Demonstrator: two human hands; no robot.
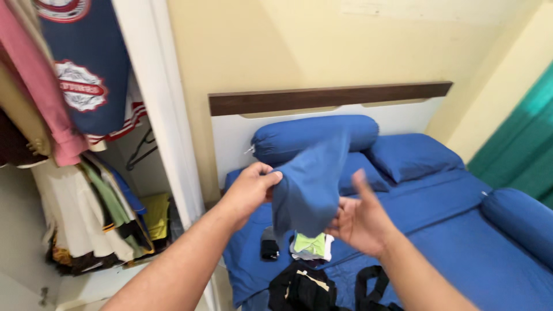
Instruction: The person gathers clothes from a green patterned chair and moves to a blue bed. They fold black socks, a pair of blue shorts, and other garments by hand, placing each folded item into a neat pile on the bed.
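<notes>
Left hand [249, 187] pinching blue cloth [305, 190], right hand [360, 222] open beneath.

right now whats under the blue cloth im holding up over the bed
Below the blue cloth a small folded stack, green on top, lies on the blue bed sheet, with a dark roll beside it and black clothes nearer. The cloth covers the stack's far edge.

Soft, even indoor light fills the frame, brightest on the upper wall [276, 40]. The right hand [360, 222] is motion-blurred; straight lines bend near the edges.
</notes>
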